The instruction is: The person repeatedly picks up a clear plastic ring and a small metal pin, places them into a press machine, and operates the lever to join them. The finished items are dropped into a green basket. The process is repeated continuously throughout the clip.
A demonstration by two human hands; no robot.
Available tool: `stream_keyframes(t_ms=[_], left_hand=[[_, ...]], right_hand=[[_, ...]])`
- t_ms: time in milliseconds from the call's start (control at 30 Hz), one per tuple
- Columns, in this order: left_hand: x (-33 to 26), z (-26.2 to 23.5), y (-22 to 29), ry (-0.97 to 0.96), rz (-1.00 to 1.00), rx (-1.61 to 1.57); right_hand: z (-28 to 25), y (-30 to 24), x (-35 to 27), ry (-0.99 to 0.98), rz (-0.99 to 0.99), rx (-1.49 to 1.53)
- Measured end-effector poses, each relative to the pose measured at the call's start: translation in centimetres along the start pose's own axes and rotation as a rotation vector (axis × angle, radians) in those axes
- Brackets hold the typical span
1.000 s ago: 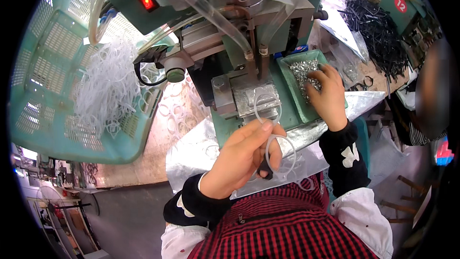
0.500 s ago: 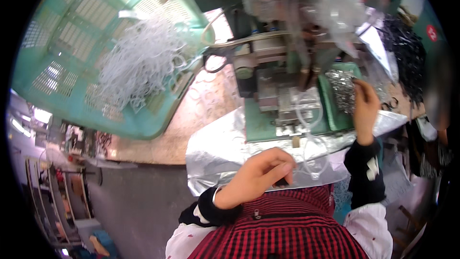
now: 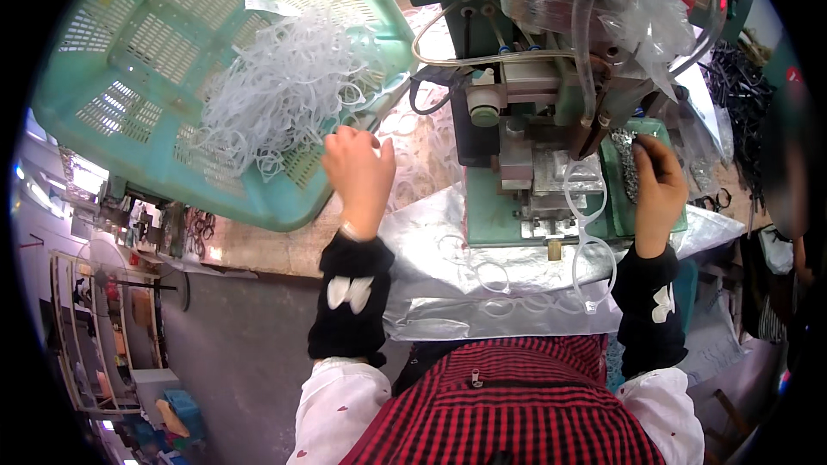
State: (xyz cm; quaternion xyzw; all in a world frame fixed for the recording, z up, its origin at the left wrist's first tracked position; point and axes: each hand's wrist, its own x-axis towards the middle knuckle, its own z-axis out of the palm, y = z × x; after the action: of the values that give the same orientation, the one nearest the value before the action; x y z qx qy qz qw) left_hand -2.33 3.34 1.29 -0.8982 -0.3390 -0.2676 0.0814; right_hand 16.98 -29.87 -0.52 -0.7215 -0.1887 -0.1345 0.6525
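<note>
My left hand point(image 3: 357, 179) is at the near right rim of the green plastic basket point(image 3: 258, 215), thumb and fingers loosely apart, with nothing visible in it. A tangled heap of clear plastic ring-shaped strips point(image 3: 276, 86) lies in that basket. My right hand point(image 3: 662, 185) reaches into a green tray point(image 3: 655, 127) of small shiny metal parts point(image 3: 625, 155); its thumb and fingers are pinched together, and whatever is between them is too small to make out. A clear looped plastic strip point(image 3: 594, 263) hangs from the front of the bench machine point(image 3: 564, 176) between my hands.
Silver foil sheeting point(image 3: 439, 293) covers the table's front edge, with loose clear rings point(image 3: 493, 277) on it. More clear rings lie on the wooden table point(image 3: 284, 250). Clear tubing point(image 3: 586, 34) arches over the machine. A pile of black strips point(image 3: 743, 103) sits at the far right.
My left hand has moved from the table's front edge up and left to the basket. My right hand stays at the tray of metal parts. The whole view has shifted a little.
</note>
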Motion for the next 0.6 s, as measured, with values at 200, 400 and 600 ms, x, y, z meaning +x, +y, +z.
stream_keyframes(t_ms=[200,400,600], left_hand=[[-2.5,7.3,-2.6,-0.071,-0.134,0.029],[-1.4,2.7,-1.5,-0.009,-0.175,-0.408],[-0.6,4.3,-0.9,-0.169,-0.108,-0.611]], right_hand=[[-5.9,1.6,-3.1,0.064,-0.188,-0.392],[-8.1,-1.9,-4.6,-0.009,0.097,-0.171],[1.3,-6.5,0.5,-0.305,-0.041,0.158]])
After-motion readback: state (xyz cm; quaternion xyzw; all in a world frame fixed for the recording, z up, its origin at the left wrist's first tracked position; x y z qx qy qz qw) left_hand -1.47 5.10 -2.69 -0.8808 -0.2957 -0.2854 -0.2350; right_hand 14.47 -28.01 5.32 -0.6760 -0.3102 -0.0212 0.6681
